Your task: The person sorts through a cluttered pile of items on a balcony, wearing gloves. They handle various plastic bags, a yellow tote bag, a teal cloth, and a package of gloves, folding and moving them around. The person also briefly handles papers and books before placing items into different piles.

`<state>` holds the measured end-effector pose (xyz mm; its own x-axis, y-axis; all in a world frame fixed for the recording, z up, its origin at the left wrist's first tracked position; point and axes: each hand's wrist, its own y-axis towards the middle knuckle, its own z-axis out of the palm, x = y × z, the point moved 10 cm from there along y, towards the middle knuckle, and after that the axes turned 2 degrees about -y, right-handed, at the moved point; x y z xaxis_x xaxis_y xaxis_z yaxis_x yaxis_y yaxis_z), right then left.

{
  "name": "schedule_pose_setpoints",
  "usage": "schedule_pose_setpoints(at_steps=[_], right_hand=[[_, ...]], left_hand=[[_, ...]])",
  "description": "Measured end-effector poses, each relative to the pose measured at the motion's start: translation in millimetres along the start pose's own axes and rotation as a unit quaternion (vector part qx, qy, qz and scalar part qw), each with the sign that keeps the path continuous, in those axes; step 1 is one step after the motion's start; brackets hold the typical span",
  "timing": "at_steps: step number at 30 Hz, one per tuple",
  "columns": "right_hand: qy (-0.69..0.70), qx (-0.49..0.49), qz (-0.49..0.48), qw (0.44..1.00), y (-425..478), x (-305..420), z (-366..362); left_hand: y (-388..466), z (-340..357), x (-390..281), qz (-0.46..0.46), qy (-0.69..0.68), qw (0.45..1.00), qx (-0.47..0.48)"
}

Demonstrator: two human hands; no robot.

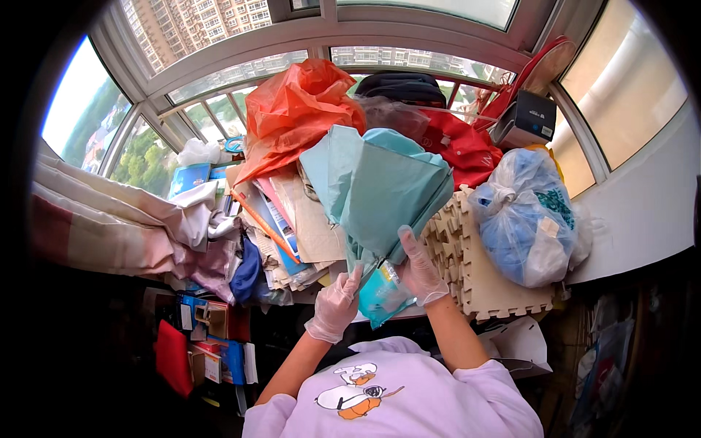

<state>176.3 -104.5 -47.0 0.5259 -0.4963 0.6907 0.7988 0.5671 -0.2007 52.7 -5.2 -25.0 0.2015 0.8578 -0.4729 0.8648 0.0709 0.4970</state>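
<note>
A pale teal umbrella (383, 191), its canopy loosely gathered, is held up in front of me; it flares at the far end and narrows toward my hands. Both hands wear thin clear gloves. My left hand (337, 304) pinches the narrow lower end. My right hand (420, 268) grips the lower right side, thumb upright along the cloth, its other fingers partly hidden. Just beneath, between my wrists, lies a turquoise plastic packet (383, 301).
Papers and folders (312, 230) pile up at left, below an orange plastic bag (301, 109). Interlocking foam mats (504, 274) and a knotted clear bag (526, 219) stand right. Behind are a red bag (460, 148), a dark box (526, 120) and windows. A curtain (109, 224) hangs left.
</note>
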Motion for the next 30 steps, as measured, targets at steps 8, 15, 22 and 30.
schedule_pose_setpoints(at_steps=[8,15,22,30], right_hand=[[0.093,-0.07,0.017,0.993,6,-35,-11],[0.143,-0.107,0.05,0.983,5,-50,-25],[0.085,-0.105,0.06,0.989,6,-69,-52],[-0.091,-0.221,0.098,0.966,7,-50,-98]], left_hand=[[-17,-22,-30,0.095,0.038,0.994,-0.022],[-31,-11,-30,0.114,0.009,0.993,0.03],[-43,7,-39,0.151,-0.021,0.986,0.07],[-13,-13,-35,0.109,-0.096,0.986,0.082]])
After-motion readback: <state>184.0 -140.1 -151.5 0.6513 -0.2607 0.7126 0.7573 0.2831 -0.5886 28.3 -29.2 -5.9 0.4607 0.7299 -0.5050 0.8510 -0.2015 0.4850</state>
